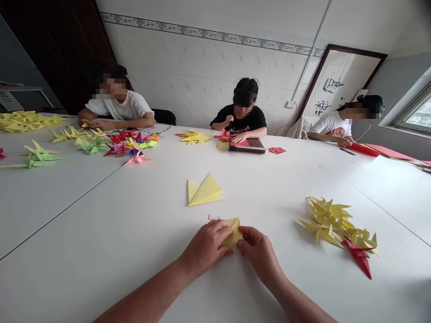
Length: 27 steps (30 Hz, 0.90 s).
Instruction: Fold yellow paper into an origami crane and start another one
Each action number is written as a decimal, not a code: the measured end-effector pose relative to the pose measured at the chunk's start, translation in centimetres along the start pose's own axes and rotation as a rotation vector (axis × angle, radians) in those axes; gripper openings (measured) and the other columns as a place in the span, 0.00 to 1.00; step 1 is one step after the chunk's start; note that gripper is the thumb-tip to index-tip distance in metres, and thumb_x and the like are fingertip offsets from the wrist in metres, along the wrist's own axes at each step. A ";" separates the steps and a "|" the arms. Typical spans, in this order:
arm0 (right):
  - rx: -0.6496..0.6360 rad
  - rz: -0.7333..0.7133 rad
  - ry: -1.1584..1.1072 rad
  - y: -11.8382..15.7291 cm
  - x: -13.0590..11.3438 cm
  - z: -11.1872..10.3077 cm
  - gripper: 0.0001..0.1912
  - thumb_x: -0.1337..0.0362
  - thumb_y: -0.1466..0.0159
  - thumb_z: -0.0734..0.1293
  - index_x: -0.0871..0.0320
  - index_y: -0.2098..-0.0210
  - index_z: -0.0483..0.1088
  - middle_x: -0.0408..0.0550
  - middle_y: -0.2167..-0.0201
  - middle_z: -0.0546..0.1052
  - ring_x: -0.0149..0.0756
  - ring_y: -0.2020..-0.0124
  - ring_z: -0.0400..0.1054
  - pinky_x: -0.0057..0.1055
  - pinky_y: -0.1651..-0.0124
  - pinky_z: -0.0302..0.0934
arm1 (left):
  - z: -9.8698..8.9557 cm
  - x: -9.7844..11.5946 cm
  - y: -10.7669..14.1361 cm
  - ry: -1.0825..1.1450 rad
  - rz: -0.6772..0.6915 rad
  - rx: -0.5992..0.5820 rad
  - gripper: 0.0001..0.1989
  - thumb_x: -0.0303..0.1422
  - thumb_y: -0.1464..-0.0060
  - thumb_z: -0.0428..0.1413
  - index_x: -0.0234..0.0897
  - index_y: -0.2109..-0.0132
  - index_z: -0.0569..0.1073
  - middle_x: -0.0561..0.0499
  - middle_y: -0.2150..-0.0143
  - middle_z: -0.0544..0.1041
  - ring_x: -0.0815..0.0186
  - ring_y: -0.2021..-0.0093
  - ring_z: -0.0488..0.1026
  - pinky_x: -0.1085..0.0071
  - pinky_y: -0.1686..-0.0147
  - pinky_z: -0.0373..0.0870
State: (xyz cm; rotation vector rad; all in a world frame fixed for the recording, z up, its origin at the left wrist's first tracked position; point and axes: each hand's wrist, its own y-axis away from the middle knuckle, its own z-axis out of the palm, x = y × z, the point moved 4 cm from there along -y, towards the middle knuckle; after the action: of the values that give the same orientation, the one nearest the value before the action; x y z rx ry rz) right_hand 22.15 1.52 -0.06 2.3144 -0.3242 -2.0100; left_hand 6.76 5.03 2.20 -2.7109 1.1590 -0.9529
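Note:
A small folded sheet of yellow origami paper [235,224] lies on the table between my hands. My left hand [210,242] rests over its left part, fingers pressing it down and covering much of it. At the right edge, my right hand [254,244] pinches the paper between thumb and forefinger. Just beyond is a folded yellow paper piece [205,190] with pointed corners. A thin red outline mark [213,218] shows beside my left fingers; what it is I cannot tell.
Yellow paper cranes [328,220] and a red one [359,258] lie to the right. Coloured cranes [129,146] are heaped far left. Across the white table [151,224], a person works at a paper cutter [251,146]; two others sit left and right, one with red paper [365,149].

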 end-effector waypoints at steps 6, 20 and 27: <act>-0.070 -0.166 0.378 0.4 -0.9 -1.2 0.15 0.70 0.46 0.59 0.54 0.65 0.76 0.43 0.70 0.75 0.33 0.72 0.65 0.28 0.68 0.58 | 0.2 -1.1 -0.4 0.033 -0.011 -0.028 0.08 0.26 0.50 0.58 0.41 0.62 0.72 0.53 0.62 0.73 0.64 0.61 0.69 0.62 0.52 0.65; -0.156 -0.630 0.664 -0.6 -1.4 -0.8 0.18 0.73 0.39 0.57 0.51 0.63 0.76 0.51 0.56 0.73 0.36 0.62 0.70 0.32 0.62 0.63 | -0.4 -1.4 -0.6 0.151 -0.094 -0.037 0.04 0.27 0.52 0.59 0.40 0.69 0.71 0.54 0.61 0.76 0.65 0.62 0.72 0.58 0.42 0.59; -0.198 -0.650 0.642 -1.1 -1.4 -0.4 0.14 0.67 0.34 0.58 0.53 0.65 0.76 0.50 0.62 0.75 0.38 0.62 0.68 0.34 0.59 0.63 | -1.3 -0.7 1.2 -0.008 0.075 -0.126 0.08 0.27 0.48 0.57 0.43 0.60 0.75 0.51 0.52 0.75 0.60 0.54 0.70 0.63 0.51 0.67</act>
State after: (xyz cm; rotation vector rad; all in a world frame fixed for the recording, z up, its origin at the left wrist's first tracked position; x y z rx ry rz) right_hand 22.45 2.84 1.15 2.9738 0.7014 -1.2171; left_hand 4.87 4.92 2.59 -2.7400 1.3531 -0.8878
